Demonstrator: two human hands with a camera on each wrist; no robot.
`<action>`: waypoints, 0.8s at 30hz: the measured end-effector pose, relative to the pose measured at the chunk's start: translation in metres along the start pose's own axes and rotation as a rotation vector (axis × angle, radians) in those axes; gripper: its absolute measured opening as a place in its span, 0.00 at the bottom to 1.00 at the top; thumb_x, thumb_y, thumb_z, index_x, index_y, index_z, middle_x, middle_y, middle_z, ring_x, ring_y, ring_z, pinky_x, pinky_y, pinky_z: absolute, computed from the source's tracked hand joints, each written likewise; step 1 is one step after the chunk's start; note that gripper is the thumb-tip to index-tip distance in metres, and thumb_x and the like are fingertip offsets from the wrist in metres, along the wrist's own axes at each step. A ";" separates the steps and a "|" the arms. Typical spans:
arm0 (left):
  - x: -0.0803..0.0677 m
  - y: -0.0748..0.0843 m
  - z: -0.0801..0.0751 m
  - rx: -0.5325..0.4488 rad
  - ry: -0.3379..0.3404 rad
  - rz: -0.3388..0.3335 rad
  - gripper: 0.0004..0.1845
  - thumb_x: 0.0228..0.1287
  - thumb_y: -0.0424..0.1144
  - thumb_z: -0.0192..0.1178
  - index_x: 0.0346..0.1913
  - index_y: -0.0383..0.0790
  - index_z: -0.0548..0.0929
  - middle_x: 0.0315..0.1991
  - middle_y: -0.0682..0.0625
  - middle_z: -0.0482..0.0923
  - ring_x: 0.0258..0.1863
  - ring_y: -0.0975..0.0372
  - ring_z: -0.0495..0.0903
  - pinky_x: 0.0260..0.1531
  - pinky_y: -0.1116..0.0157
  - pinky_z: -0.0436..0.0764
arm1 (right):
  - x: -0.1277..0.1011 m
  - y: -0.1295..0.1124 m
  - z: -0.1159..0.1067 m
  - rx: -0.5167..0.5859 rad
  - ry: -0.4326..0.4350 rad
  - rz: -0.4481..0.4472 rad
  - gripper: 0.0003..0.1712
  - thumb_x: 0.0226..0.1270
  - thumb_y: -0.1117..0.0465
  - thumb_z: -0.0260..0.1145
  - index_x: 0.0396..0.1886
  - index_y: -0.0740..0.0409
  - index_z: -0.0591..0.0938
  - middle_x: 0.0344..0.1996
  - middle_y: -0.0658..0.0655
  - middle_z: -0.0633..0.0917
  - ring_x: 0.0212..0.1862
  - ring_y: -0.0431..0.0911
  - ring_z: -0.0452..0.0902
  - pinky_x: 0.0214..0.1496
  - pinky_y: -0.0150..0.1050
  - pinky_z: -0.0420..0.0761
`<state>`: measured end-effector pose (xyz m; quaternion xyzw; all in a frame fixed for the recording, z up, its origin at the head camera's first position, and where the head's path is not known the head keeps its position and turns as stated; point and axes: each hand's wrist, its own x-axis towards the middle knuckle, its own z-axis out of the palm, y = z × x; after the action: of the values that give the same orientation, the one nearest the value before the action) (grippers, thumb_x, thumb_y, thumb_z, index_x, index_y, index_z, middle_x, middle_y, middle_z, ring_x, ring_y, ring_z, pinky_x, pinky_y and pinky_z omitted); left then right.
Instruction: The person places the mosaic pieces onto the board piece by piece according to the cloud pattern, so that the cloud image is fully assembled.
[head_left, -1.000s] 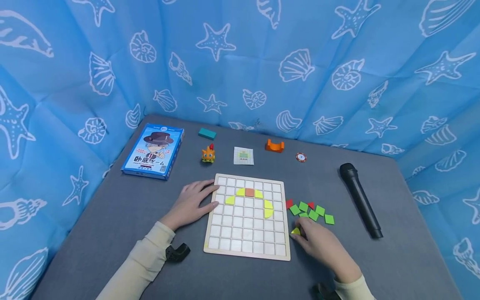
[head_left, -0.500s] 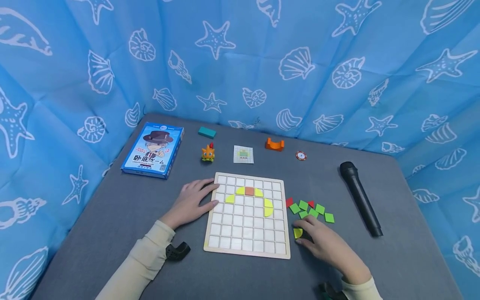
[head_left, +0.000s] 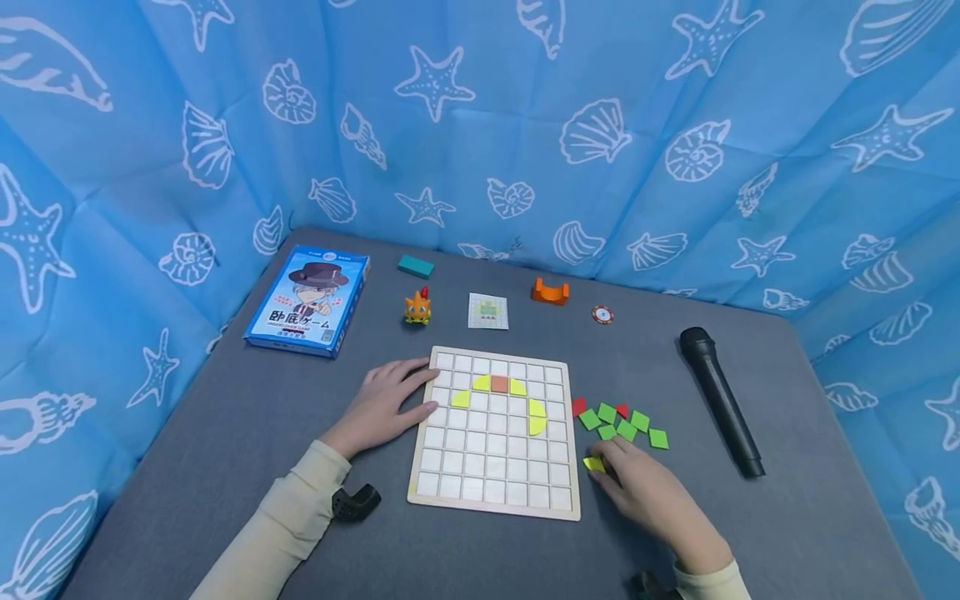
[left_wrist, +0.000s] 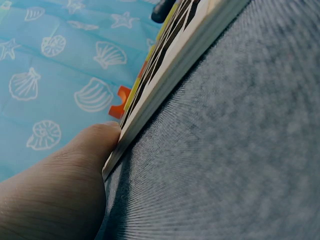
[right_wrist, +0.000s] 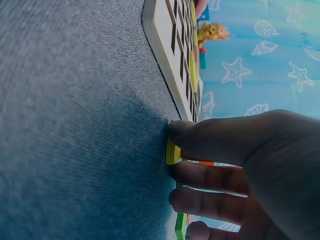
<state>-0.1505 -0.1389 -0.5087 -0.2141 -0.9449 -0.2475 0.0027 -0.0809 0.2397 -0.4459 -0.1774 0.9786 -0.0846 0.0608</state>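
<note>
Cannot see the whole of the yellow piece (head_left: pixel 593 463), partly covered by the right hand (head_left: pixel 637 487), nor the green tiles (right_wrist: pixel 180 227) behind its fingers in the right wrist view. Cannot read the round chip (head_left: pixel 602 314) or the finer marks on the paper card (head_left: pixel 488 312), too small both. Lose the left sleeve (head_left: pixel 281 521) and right sleeve (head_left: pixel 712 583) at the head view's bottom edge, the board (head_left: pixel 495 510) at the top of both wrist views, much of the left hand (head_left: pixel 381 412) in its own; find the grey cloth (left_wrist: pixel 240 140) blurred there

The board (head_left: pixel 485 446) is displaying a white-square grid; the curved tile (head_left: pixel 592 463) is showing yellow. The curtain (head_left: pixel 480 125) is presenting white shell-and-starfish print on blue.
</note>
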 end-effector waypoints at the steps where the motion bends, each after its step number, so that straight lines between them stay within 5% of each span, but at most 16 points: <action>1: 0.000 0.000 0.000 0.001 -0.001 0.002 0.31 0.67 0.63 0.49 0.71 0.59 0.65 0.72 0.51 0.60 0.69 0.52 0.60 0.64 0.44 0.57 | -0.001 0.000 0.001 -0.002 0.015 -0.010 0.12 0.57 0.59 0.73 0.40 0.51 0.81 0.33 0.46 0.77 0.32 0.36 0.69 0.33 0.36 0.75; 6: 0.001 -0.001 0.001 -0.001 -0.006 0.002 0.31 0.68 0.63 0.49 0.71 0.59 0.65 0.72 0.51 0.60 0.70 0.51 0.59 0.65 0.44 0.57 | -0.003 0.002 0.004 -0.027 0.069 -0.033 0.13 0.54 0.60 0.75 0.39 0.52 0.81 0.37 0.48 0.78 0.36 0.37 0.73 0.39 0.39 0.80; 14: -0.001 -0.002 0.001 -0.010 -0.014 -0.009 0.32 0.67 0.64 0.48 0.71 0.59 0.64 0.72 0.52 0.59 0.70 0.52 0.59 0.65 0.44 0.56 | -0.003 -0.001 0.000 -0.010 0.079 0.001 0.12 0.57 0.60 0.73 0.37 0.52 0.79 0.34 0.47 0.77 0.34 0.37 0.72 0.36 0.39 0.79; 24: -0.002 -0.002 0.003 -0.004 -0.003 -0.007 0.32 0.67 0.64 0.47 0.71 0.59 0.64 0.72 0.52 0.60 0.70 0.52 0.59 0.64 0.44 0.57 | 0.013 -0.015 -0.019 0.018 0.150 -0.161 0.14 0.56 0.58 0.73 0.40 0.52 0.78 0.36 0.46 0.79 0.33 0.36 0.73 0.35 0.33 0.78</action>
<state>-0.1497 -0.1401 -0.5125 -0.2113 -0.9452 -0.2488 -0.0001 -0.0904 0.2239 -0.4251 -0.2478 0.9623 -0.1110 -0.0178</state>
